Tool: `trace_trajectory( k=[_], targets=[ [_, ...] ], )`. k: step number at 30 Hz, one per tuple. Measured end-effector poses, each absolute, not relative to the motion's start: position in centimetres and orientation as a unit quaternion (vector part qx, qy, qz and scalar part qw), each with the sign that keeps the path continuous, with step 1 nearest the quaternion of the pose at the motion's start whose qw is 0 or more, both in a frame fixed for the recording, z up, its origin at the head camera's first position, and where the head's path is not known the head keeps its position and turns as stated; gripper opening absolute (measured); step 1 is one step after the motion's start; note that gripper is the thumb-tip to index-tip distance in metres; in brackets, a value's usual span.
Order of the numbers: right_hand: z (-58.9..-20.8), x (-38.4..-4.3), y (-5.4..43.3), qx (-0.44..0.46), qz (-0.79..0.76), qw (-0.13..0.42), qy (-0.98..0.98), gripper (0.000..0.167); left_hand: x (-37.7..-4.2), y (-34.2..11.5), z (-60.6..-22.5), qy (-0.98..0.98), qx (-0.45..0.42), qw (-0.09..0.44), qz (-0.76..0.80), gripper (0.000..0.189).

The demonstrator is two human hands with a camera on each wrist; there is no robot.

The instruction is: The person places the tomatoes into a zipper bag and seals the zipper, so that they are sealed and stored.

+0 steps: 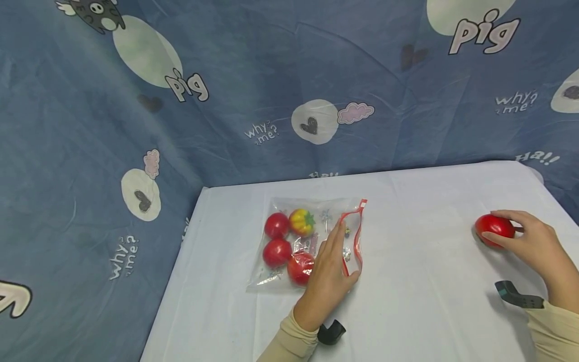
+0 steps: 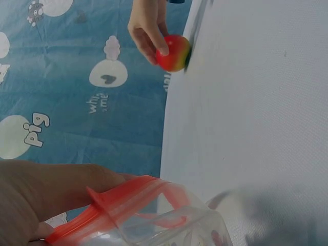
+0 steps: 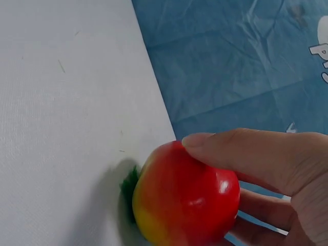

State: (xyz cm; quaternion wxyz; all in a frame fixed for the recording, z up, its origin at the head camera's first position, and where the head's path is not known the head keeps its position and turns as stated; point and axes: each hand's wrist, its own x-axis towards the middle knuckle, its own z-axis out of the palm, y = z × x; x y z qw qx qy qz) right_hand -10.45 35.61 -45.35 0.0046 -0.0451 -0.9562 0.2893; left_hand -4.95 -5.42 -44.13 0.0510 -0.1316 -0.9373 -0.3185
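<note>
A clear zip bag with a red zip edge lies on the table at centre left. Inside it are several round red fruits and one yellow-and-red fruit with a green top. My left hand holds the bag at its mouth; in the left wrist view, the red zip edge runs between thumb and fingers. Far to the right, my right hand grips a glossy red-and-yellow toy fruit at the tabletop. Green leaf-like bits show on the fruit's side.
A white cloth covers the table. Behind it and to the left hangs a blue printed curtain. Dark wrist-worn pieces sit by both sleeves.
</note>
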Motion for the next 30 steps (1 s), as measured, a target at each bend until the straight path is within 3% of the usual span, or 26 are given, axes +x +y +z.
trace_trajectory(
  k=[30],
  targets=[
    [-46.3, -11.2, 33.3, 0.018, 0.371, 0.021, -0.928, 0.064, -4.9, -5.5, -43.9, -0.938, -0.126, 0.04, -0.321, 0.113]
  ],
)
